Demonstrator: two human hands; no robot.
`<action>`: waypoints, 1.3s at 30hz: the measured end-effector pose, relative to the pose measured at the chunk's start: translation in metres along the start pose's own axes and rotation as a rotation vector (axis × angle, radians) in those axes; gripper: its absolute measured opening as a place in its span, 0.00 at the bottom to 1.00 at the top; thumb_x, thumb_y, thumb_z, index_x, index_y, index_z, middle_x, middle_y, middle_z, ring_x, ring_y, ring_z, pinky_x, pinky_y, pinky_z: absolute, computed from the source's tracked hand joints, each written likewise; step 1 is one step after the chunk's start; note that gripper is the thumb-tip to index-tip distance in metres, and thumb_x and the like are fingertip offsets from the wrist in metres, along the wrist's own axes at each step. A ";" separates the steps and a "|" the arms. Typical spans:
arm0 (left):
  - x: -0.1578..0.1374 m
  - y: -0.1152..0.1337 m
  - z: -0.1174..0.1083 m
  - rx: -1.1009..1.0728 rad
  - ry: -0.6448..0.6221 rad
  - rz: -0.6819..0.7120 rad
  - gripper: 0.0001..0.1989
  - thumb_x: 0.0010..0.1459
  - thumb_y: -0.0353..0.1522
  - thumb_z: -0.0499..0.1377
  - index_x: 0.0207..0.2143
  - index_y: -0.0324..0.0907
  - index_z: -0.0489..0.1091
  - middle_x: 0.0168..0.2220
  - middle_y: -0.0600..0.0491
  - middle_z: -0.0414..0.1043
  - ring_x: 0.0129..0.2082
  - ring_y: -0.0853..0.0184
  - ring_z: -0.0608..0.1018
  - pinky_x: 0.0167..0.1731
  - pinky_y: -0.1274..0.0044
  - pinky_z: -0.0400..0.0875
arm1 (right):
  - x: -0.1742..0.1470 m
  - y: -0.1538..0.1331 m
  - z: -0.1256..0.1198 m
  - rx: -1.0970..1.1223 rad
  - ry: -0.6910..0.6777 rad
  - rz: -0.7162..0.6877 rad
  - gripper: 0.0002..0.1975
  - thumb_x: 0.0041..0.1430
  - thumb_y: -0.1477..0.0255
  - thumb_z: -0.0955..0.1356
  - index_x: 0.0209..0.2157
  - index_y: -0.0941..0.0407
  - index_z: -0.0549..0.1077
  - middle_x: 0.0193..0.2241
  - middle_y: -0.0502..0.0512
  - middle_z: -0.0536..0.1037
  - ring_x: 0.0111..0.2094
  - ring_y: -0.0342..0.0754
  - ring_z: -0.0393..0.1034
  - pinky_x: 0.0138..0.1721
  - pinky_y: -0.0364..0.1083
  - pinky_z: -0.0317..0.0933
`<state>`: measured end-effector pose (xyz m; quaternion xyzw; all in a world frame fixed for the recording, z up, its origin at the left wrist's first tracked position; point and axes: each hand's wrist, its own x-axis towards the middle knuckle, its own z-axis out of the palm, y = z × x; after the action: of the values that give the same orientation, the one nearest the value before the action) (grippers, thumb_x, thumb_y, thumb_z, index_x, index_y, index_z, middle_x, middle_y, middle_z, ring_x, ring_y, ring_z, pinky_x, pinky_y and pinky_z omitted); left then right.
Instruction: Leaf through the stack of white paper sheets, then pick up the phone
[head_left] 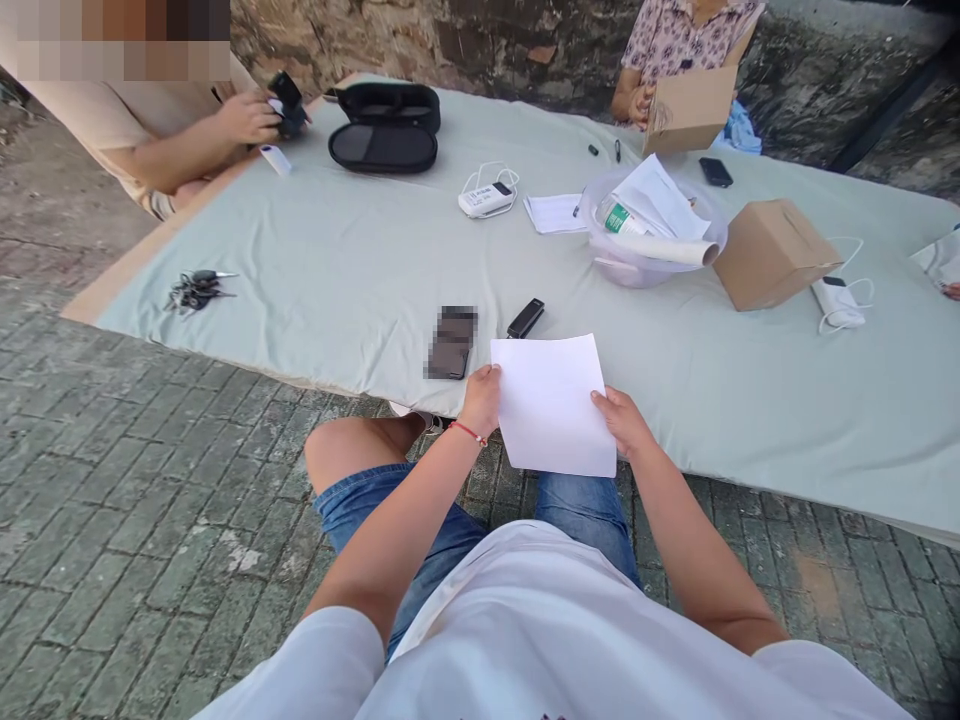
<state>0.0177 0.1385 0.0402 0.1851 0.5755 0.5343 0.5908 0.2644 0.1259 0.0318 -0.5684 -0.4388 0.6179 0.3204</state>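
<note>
A blank white sheet of paper is held up between my two hands, above my lap and over the table's near edge. My left hand pinches its left edge, thumb on top, with a red string bracelet at the wrist. On the opposite edge, my right hand grips the paper with the thumb in front; its other fingers are mostly behind the sheet. Just beyond the paper lies a small black stapler-like object. A dark phone, partly blurred out, rests left of it.
The cloth-covered table carries keys, an open black case, a white power bank with cable, a clear tub of papers and a cardboard box. One person stands at left; another holds a carton across the table.
</note>
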 end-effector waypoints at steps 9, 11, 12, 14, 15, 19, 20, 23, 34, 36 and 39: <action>-0.063 0.005 -0.006 0.136 -0.153 0.192 0.16 0.58 0.45 0.58 0.29 0.42 0.62 0.28 0.56 0.63 0.29 0.72 0.66 0.33 0.79 0.63 | -0.024 -0.052 -0.041 -0.258 0.493 -0.425 0.17 0.62 0.55 0.63 0.42 0.54 0.70 0.42 0.57 0.77 0.42 0.50 0.74 0.44 0.51 0.69; -0.081 0.015 0.000 0.244 -0.212 0.224 0.17 0.60 0.46 0.56 0.29 0.42 0.61 0.28 0.57 0.61 0.28 0.72 0.64 0.31 0.79 0.61 | -0.035 -0.088 -0.042 -0.439 0.492 -0.581 0.17 0.66 0.57 0.60 0.44 0.54 0.72 0.43 0.57 0.77 0.44 0.50 0.73 0.46 0.52 0.68; -0.089 0.020 0.003 0.317 -0.243 0.248 0.18 0.61 0.46 0.54 0.28 0.42 0.61 0.27 0.57 0.60 0.27 0.72 0.63 0.30 0.79 0.60 | -0.042 -0.107 -0.039 -0.531 0.451 -0.657 0.17 0.67 0.59 0.60 0.45 0.53 0.72 0.43 0.57 0.77 0.45 0.51 0.73 0.47 0.52 0.67; -0.102 0.029 0.010 0.443 -0.287 0.288 0.19 0.63 0.47 0.52 0.27 0.42 0.59 0.25 0.58 0.58 0.26 0.72 0.61 0.28 0.79 0.58 | -0.056 -0.141 -0.026 -0.731 0.324 -0.793 0.16 0.68 0.62 0.59 0.48 0.52 0.72 0.47 0.58 0.76 0.49 0.52 0.71 0.50 0.53 0.65; -0.107 0.032 0.013 0.489 -0.309 0.297 0.19 0.63 0.47 0.51 0.27 0.42 0.59 0.25 0.58 0.57 0.25 0.72 0.60 0.27 0.78 0.57 | -0.062 -0.154 -0.017 -0.832 0.244 -0.843 0.17 0.68 0.64 0.58 0.50 0.52 0.72 0.49 0.58 0.76 0.51 0.53 0.69 0.52 0.54 0.64; -0.119 0.038 0.022 0.585 -0.388 0.299 0.19 0.64 0.47 0.48 0.28 0.42 0.59 0.24 0.58 0.57 0.25 0.71 0.61 0.26 0.77 0.56 | -0.074 -0.174 0.017 -1.159 -0.050 -0.828 0.19 0.69 0.71 0.56 0.57 0.54 0.66 0.54 0.59 0.73 0.54 0.55 0.66 0.48 0.54 0.64; -0.121 0.038 0.023 0.593 -0.393 0.305 0.19 0.64 0.47 0.48 0.28 0.43 0.59 0.24 0.58 0.57 0.25 0.71 0.61 0.26 0.77 0.56 | -0.074 -0.173 0.023 -1.219 -0.103 -0.793 0.19 0.68 0.72 0.56 0.57 0.55 0.66 0.53 0.59 0.74 0.52 0.55 0.67 0.46 0.53 0.64; -0.126 0.038 0.024 0.586 -0.389 0.325 0.19 0.64 0.47 0.48 0.28 0.43 0.58 0.24 0.58 0.56 0.25 0.71 0.60 0.26 0.77 0.57 | -0.074 -0.166 0.033 -1.333 -0.200 -0.699 0.18 0.68 0.74 0.56 0.55 0.55 0.67 0.48 0.59 0.77 0.48 0.55 0.69 0.42 0.51 0.64; -0.127 0.031 0.022 0.465 -0.386 0.305 0.19 0.62 0.47 0.51 0.27 0.43 0.59 0.25 0.57 0.58 0.25 0.71 0.60 0.25 0.77 0.57 | -0.077 -0.162 0.045 -1.396 -0.182 -0.622 0.16 0.70 0.70 0.55 0.52 0.55 0.67 0.45 0.60 0.77 0.45 0.53 0.71 0.39 0.48 0.60; -0.127 0.031 0.022 0.441 -0.382 0.301 0.19 0.62 0.47 0.52 0.27 0.42 0.60 0.25 0.56 0.59 0.25 0.70 0.61 0.26 0.77 0.57 | -0.073 -0.162 0.043 -1.344 -0.171 -0.616 0.16 0.70 0.68 0.56 0.49 0.54 0.70 0.43 0.58 0.78 0.42 0.52 0.72 0.38 0.48 0.59; -0.129 0.032 0.021 0.425 -0.378 0.299 0.19 0.61 0.47 0.53 0.27 0.42 0.61 0.24 0.56 0.59 0.24 0.70 0.61 0.25 0.77 0.56 | -0.068 -0.164 0.038 -1.254 -0.162 -0.581 0.15 0.69 0.65 0.58 0.42 0.53 0.74 0.37 0.55 0.80 0.37 0.50 0.72 0.35 0.46 0.57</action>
<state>0.0532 0.0499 0.1344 0.4831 0.5207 0.4391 0.5501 0.2200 0.1254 0.2077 -0.4580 -0.8697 0.1773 0.0502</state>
